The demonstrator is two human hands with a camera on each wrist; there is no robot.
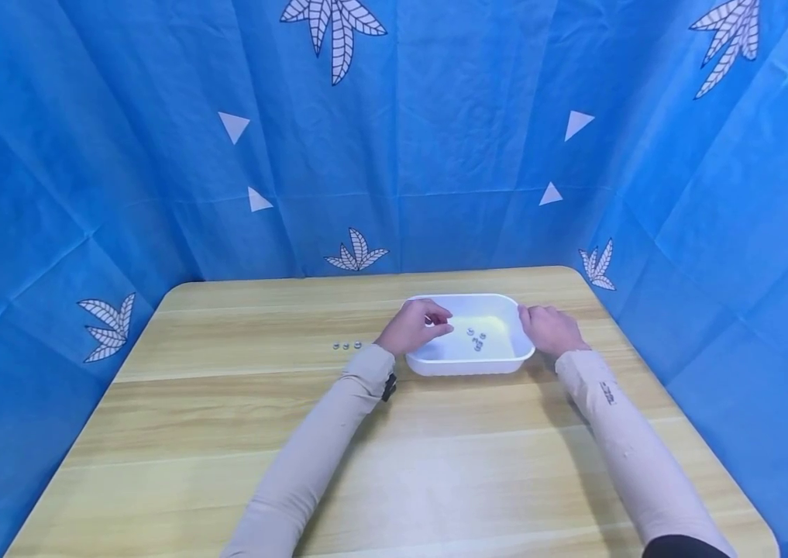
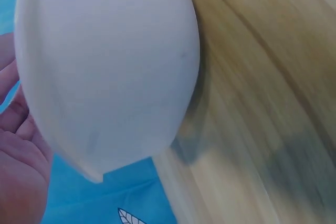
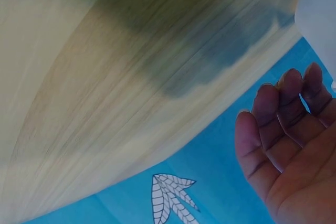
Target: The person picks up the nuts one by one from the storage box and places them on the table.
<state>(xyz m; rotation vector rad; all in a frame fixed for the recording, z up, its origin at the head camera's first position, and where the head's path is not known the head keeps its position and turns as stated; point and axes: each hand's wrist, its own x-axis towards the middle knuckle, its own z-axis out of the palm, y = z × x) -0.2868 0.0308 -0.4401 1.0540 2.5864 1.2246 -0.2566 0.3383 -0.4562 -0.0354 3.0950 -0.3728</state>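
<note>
Left hand [image 1: 413,325] is hovering over white tray [image 1: 466,367], thumb and fingertips parted; right hand [image 1: 552,330] is gripping its rim; metal pieces [image 1: 470,332] are lying inside

In the head view, the left hand [image 1: 413,325] covers part of the white tray's [image 1: 463,368] left rim, and the right hand [image 1: 552,329] hides some of its right end. The shiny pieces [image 1: 479,346] inside and the three on the table [image 1: 477,480] are too small to identify, as is the dark mark [image 1: 607,393] on the right sleeve [image 1: 634,446]. Both sleeves leave the bottom edge. The left wrist picture cuts off the tray's top and the left hand; the right wrist picture crops the right hand and tray
</note>
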